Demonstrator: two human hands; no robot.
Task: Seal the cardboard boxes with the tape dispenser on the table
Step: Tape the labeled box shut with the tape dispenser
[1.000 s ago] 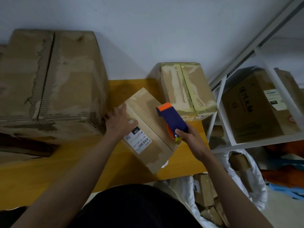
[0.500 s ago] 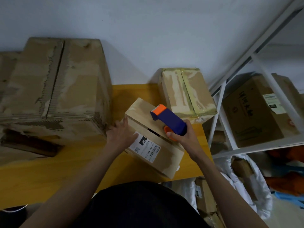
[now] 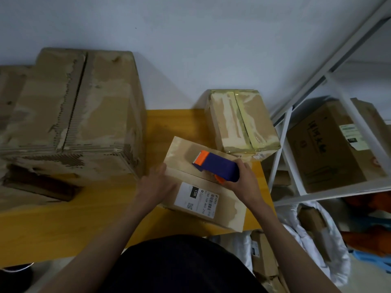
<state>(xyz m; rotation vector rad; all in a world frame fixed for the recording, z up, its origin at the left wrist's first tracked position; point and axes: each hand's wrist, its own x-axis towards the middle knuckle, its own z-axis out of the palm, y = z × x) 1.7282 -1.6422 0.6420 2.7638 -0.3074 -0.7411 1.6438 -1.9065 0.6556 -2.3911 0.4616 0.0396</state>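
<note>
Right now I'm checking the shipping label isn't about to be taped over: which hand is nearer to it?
Left. The left hand rests on the box beside the shipping label; the right hand holds the tape dispenser over the seam, above the label.

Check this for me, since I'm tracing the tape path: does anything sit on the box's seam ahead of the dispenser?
Nothing visible does. The tape dispenser, held in the right hand, rests over the seam of the labelled box. The left hand presses the box's left edge, at the seam's far end. The shipping label lies beside the seam.
</note>
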